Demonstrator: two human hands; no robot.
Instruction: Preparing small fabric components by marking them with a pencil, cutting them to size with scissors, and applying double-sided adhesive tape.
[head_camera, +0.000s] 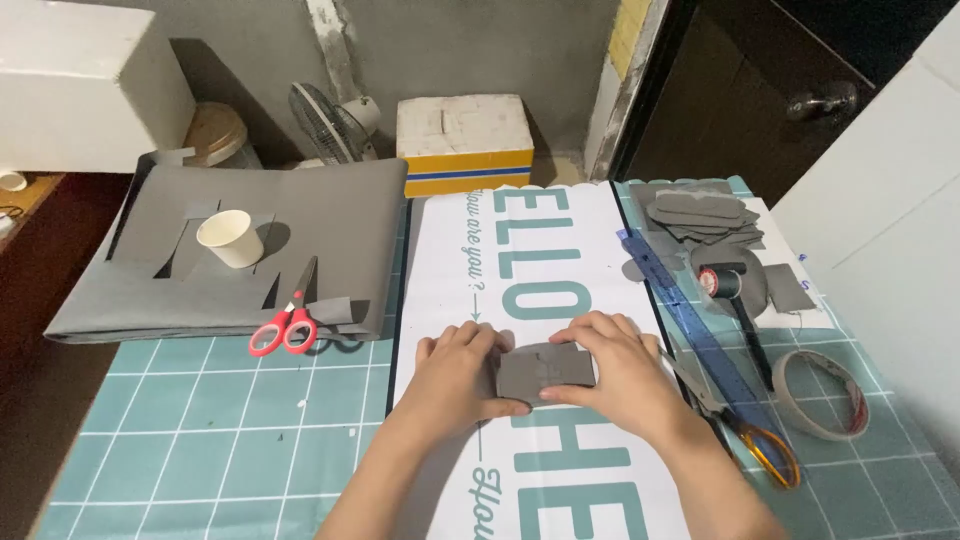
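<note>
A small grey rectangular piece (545, 374) of sheet material lies on a white printed mat (540, 260) in the middle of the table. My left hand (458, 372) grips its left edge, thumb along the lower side. My right hand (620, 368) covers its right edge, fingers pressing on top. Both hands hold the piece flat against the mat.
A large folded grey sheet (330, 215) at the left bears a white paper cup (231, 238) and red-handled scissors (287, 327). At the right lie cut grey shapes (700, 215), a blue ruler (690, 320), a thread spool (722, 281), orange-handled scissors (760, 440) and a tape roll (824, 393). A teal cutting mat (220, 420) covers the table.
</note>
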